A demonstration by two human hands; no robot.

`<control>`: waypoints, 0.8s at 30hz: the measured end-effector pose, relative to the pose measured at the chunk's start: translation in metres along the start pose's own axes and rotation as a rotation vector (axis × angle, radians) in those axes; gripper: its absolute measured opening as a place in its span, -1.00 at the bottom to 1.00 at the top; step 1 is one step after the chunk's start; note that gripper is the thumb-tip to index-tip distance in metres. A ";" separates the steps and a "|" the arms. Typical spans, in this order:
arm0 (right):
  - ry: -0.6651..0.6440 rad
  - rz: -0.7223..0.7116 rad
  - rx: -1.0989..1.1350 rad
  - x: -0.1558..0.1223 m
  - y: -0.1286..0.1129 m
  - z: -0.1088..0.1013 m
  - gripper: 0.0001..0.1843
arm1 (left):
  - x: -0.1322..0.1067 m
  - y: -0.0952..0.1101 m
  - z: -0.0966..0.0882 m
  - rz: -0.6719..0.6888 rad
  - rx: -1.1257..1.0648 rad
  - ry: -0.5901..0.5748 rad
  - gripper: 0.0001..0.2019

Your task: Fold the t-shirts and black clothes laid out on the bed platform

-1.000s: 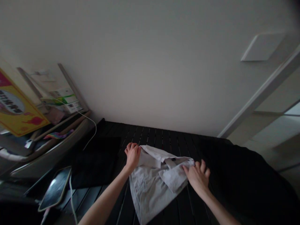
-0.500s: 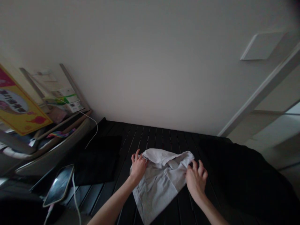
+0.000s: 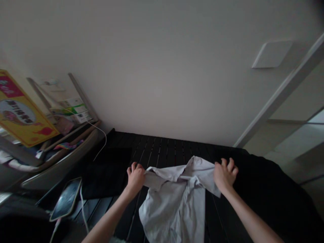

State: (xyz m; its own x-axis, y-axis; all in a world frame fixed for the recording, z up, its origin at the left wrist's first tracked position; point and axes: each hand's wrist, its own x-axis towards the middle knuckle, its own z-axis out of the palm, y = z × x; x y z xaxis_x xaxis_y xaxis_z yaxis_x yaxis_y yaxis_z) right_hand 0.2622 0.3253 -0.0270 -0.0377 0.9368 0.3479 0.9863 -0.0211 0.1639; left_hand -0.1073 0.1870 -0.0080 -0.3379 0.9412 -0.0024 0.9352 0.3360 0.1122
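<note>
A light grey cloth garment (image 3: 172, 206), perhaps a collared shirt, is stretched between my hands above a dark slatted tabletop (image 3: 162, 148). Pinched in my left hand (image 3: 136, 176) is its upper left corner. My right hand (image 3: 224, 174) grips the upper right part, and its fingertips are partly hidden. The upper edge is pulled nearly taut, while the lower part hangs in folds toward me and runs out of view at the bottom.
To my left lies a phone (image 3: 66, 199) with a white cable (image 3: 83, 211). Beyond it stands a chair or cart (image 3: 60, 163) holding a yellow box (image 3: 25, 114). Black cloth (image 3: 268, 189) covers the right side. A pale wall (image 3: 167, 74) rises behind the table.
Both hands have moved apart, left hand leftward and right hand rightward. The bunched garment has opened out and its upper edge is now stretched wide.
</note>
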 end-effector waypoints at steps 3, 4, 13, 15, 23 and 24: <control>0.045 0.038 -0.003 0.033 0.004 -0.004 -0.54 | 0.040 -0.023 -0.017 -0.026 0.087 -0.017 -0.78; 0.056 0.055 0.003 0.044 0.005 -0.004 -0.55 | 0.053 -0.028 -0.022 -0.028 0.098 -0.024 -0.79; 0.046 -0.030 0.261 0.062 -0.042 0.020 -0.51 | 0.099 0.002 -0.016 -0.040 0.085 0.151 -0.43; 0.007 -0.140 0.317 0.036 -0.063 0.026 -0.54 | 0.084 0.023 0.003 0.131 0.006 0.144 -0.49; -0.120 -0.250 0.312 -0.048 -0.107 0.042 -0.50 | 0.053 0.060 0.060 0.352 -0.084 0.039 -0.70; -0.132 -0.242 0.302 -0.050 -0.107 0.044 -0.46 | 0.058 0.060 0.062 0.330 -0.084 0.039 -0.68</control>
State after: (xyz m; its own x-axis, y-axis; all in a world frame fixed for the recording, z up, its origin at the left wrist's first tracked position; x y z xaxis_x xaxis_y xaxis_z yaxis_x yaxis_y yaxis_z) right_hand 0.1658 0.2962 -0.1030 -0.2734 0.9392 0.2078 0.9549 0.2910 -0.0590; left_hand -0.0645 0.2637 -0.0631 -0.0236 0.9960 0.0859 0.9833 0.0076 0.1817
